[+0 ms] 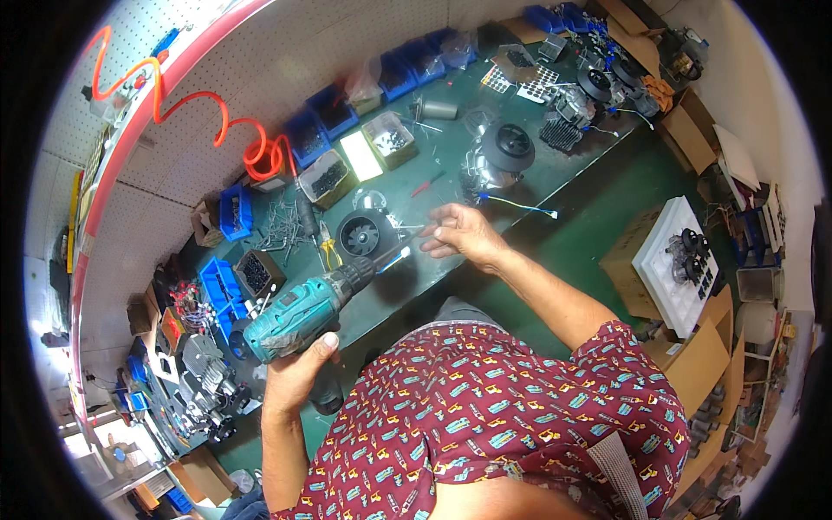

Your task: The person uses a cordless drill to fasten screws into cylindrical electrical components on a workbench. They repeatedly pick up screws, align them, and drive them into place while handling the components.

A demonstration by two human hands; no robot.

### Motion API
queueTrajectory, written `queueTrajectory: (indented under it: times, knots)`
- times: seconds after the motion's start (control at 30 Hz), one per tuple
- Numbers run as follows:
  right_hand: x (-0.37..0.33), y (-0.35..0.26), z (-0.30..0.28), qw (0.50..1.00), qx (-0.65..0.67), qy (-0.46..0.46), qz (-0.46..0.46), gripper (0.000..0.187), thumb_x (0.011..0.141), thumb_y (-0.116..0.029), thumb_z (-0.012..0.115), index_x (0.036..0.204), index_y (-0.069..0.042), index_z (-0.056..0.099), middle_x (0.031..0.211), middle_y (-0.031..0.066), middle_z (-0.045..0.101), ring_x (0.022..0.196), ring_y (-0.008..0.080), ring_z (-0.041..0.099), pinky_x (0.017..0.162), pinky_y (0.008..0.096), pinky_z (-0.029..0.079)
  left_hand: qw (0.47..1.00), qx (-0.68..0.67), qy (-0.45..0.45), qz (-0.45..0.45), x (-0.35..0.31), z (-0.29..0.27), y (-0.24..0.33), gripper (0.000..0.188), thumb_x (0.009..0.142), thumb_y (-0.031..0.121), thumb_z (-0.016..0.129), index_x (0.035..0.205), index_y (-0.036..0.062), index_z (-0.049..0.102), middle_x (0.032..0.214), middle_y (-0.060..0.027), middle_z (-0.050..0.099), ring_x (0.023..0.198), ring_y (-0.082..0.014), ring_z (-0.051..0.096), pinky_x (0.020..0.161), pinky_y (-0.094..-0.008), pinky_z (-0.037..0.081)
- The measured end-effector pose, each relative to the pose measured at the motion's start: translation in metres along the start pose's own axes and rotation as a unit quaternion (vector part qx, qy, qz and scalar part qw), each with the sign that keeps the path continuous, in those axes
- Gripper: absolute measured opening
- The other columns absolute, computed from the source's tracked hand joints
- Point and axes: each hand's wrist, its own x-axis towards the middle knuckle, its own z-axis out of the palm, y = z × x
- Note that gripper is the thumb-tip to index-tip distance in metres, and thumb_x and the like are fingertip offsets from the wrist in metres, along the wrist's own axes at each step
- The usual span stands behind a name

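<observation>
My left hand (299, 368) is wrapped around the grip of a teal cordless drill (299, 316). The drill's black chuck points up and right across the table edge. My right hand (464, 238) hovers just beyond the chuck, palm inward, its fingers loosely bent and apart; the fingertips are slightly blurred. Thin metal rods lie near those fingertips, and whether they touch is unclear. Left of that hand sits a motor assembly with a black fan wheel (360, 234). A white wire connector (404, 253) lies between the chuck and my right hand.
A second fan motor (507, 147) stands farther right on the green table (416, 299). Yellow-handled pliers (329, 251) and a red screwdriver (426, 185) lie nearby. Blue bins (332, 110) line the back. An orange coiled hose (221, 121) hangs at left. Boxes (624, 277) stand at right.
</observation>
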Motion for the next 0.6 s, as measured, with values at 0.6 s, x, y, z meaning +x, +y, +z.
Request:
queueTrajectory:
  times: [0.6]
  knots:
    - [0.042,-0.024,-0.024,0.963,-0.166,-0.199,-0.066,0.032,0.095,-0.006,0.054,0.123,0.004,0.063,0.110,0.0133,0.069,0.092,0.0176,0.068,0.077,0.0306,0.058,0.997,0.049,-0.006,-0.057,0.036,-0.010,0.036,0.042,0.081,0.021,0.082,0.113,0.0035,0.063,0.096,-0.0063,0.066,0.074,-0.0159,0.063,0.064,-0.0309,0.054]
